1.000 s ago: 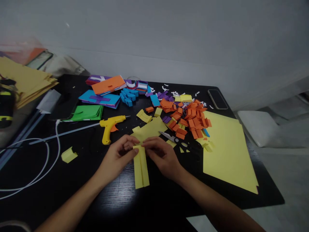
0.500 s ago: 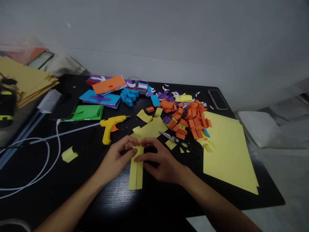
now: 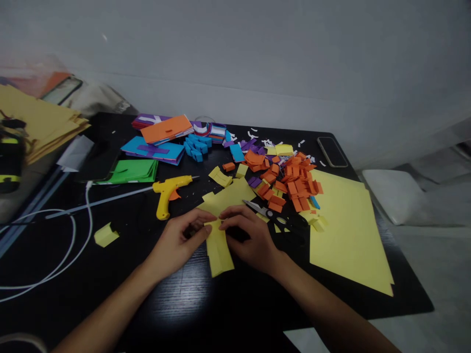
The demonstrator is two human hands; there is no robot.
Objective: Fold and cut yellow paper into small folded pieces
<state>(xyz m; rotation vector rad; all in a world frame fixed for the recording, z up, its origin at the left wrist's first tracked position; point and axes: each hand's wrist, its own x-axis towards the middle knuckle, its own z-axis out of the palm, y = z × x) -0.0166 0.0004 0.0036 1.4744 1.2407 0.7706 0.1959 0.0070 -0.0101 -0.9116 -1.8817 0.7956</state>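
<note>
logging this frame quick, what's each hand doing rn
Left hand: closed on the folded yellow paper strip, near its top.
Right hand: fingers curled at the strip's top edge; whether it grips cannot be told.

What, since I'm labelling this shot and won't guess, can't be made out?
All in the head view:
- Left hand: curled fingers, shadowed and partly behind its thumb.
- Right hand: palm, hidden by its back.
- Scissors: handle outline, dark against the black table.
- Black-and-yellow object: cut by left edge.
- White sheet: cut by bottom edge.

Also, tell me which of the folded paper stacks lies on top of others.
The orange stack; it lies over parts of the purple stack and the blue stack.
</note>
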